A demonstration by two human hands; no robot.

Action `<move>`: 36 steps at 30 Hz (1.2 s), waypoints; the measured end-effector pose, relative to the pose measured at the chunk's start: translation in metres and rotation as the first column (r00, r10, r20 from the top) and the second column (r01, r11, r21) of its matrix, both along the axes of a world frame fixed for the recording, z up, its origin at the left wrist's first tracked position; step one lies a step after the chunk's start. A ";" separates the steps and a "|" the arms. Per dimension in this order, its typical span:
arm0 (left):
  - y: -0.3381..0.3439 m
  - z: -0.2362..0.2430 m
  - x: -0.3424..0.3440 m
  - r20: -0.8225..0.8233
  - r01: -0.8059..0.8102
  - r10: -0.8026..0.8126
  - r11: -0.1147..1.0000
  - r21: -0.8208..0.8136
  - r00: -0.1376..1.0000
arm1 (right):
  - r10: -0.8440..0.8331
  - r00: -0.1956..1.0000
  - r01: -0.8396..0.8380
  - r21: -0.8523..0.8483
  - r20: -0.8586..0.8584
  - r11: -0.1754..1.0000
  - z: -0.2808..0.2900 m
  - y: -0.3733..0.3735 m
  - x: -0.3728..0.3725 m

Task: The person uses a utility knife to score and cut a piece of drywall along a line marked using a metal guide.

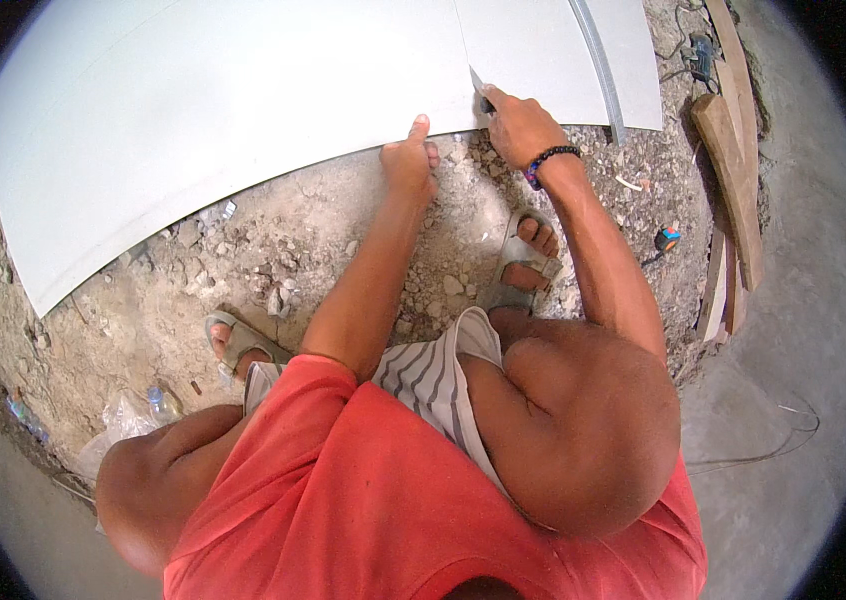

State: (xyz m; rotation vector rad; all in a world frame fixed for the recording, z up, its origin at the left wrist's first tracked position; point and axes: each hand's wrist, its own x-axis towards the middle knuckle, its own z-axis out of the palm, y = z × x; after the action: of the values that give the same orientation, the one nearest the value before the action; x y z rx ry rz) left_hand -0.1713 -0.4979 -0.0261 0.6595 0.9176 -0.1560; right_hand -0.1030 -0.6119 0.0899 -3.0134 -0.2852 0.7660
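Note:
A large white board [223, 120] lies across the rubble in front of me. My right hand [521, 125], with a dark beaded bracelet at its wrist, is closed around a utility knife [477, 80]. The knife's pointed blade rests on the board near its front edge, at the lower end of a thin straight line that runs away from me. Left of it, my left hand [409, 163] is closed at that edge, its thumb on top of the board and its fingers curled by the rim. A long grey metal strip [598, 65] lies on the board to the right.
Wooden planks [730, 170] lie along the right side, with a dark corded device [701, 58] by their far end. A small blue-and-orange object [667, 238] sits on the rubble. At the lower left are a plastic bottle [161, 404] and clear plastic bag [126, 418]. Thin wire [793, 430] crosses the concrete.

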 end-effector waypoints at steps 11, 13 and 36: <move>-0.004 -0.006 0.003 -0.009 0.060 -0.060 0.997 0.052 0.998 | 0.035 0.998 -0.038 -0.051 -0.058 0.998 0.001 0.004 -0.001; -0.005 -0.005 -0.001 -0.011 0.002 -0.001 1.000 0.032 1.000 | 0.031 0.998 -0.033 -0.035 -0.054 0.999 -0.002 0.001 -0.008; -0.007 -0.001 0.003 -0.024 -0.043 0.045 0.997 0.062 0.999 | -0.037 0.997 0.039 0.021 -0.073 0.999 0.001 -0.008 -0.044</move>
State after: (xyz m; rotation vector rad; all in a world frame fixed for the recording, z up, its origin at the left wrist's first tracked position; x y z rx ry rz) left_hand -0.1684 -0.5045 -0.0271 0.6950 0.9633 -0.0970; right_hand -0.1467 -0.6201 0.0907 -2.9533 -0.2321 0.8604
